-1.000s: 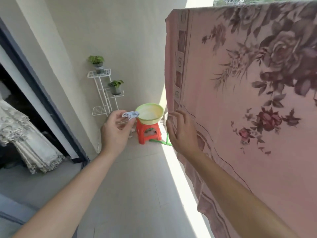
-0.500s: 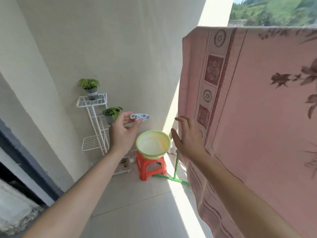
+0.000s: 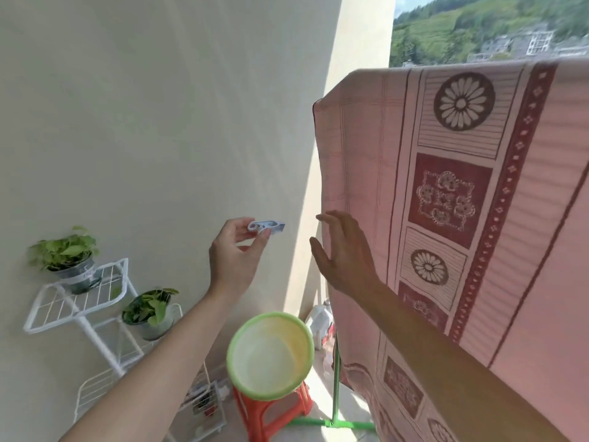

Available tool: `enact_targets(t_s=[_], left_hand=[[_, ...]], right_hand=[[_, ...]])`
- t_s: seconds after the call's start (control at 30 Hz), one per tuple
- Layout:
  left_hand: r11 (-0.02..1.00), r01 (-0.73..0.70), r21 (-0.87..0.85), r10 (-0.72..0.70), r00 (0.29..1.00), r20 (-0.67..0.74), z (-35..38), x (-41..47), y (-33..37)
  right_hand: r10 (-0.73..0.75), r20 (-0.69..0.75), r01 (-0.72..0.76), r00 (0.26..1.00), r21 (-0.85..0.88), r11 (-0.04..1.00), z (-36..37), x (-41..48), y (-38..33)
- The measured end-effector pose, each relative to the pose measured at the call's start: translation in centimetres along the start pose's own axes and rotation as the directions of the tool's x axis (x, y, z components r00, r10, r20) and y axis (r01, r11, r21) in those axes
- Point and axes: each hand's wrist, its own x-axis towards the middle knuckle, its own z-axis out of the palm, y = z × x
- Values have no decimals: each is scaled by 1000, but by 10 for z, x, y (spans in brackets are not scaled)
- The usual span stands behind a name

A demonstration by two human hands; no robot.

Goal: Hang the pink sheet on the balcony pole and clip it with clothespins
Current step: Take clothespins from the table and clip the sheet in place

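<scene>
The pink sheet point(image 3: 522, 199), printed with dark red flowers and borders, hangs over a pole that it hides along its top edge at the right. My left hand point(image 3: 234, 263) pinches a pale blue clothespin point(image 3: 266, 226) between thumb and fingers, raised in front of the wall, left of the sheet's edge. My right hand point(image 3: 344, 253) has its fingers spread and straight, lying against the sheet's left edge at mid height.
Below my hands a green-rimmed basin point(image 3: 271, 355) sits on an orange stool point(image 3: 271, 413). A green rack leg point(image 3: 334, 390) stands under the sheet. A white wire shelf point(image 3: 79, 304) with two potted plants point(image 3: 68, 260) stands by the wall at left.
Both hands have risen along the sheet's left edge, and my view has tilted upward. The clothespin stays pinched in my left hand.
</scene>
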Motion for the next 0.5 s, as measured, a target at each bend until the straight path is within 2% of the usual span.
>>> enact_targets(t_s=[0.17, 0.27, 0.4, 0.5], left_hand=[[998, -52, -46, 53, 998, 29, 26, 96, -4], [990, -77, -117, 82, 996, 39, 48, 146, -4], [962, -89, -260, 118, 988, 98, 77, 209, -7], [924, -89, -372, 156, 976, 152, 99, 246, -11]], right_hand=[[-36, -37, 36, 999, 0, 999, 21, 99, 12], [-99, -79, 93, 992, -72, 993, 18, 155, 13], [-157, -160, 117, 975, -239, 964, 6, 219, 14], [-189, -129, 119, 974, -418, 900, -11, 259, 10]])
